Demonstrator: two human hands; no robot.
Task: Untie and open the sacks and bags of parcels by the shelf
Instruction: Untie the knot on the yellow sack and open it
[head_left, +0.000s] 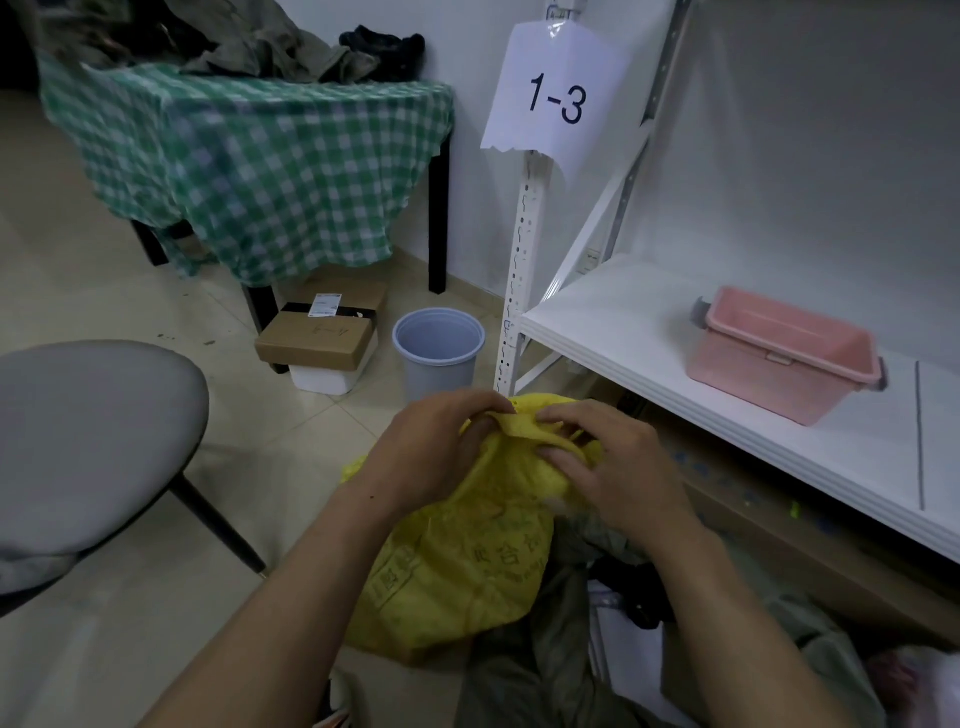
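Yellow bag (457, 561): both hands, left (431, 452) and right (613, 467), pinch its bunched neck, fingers curled.

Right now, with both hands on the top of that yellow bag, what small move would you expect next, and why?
Probably tug the pinched folds apart to loosen the neck. The left hand and right hand both pinch the bunched neck of the yellow bag, which looks gathered shut.

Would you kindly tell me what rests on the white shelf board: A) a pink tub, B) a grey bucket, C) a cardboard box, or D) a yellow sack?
A: the pink tub rests on the white shelf board; the left hand and right hand grip the yellow sack lower down.
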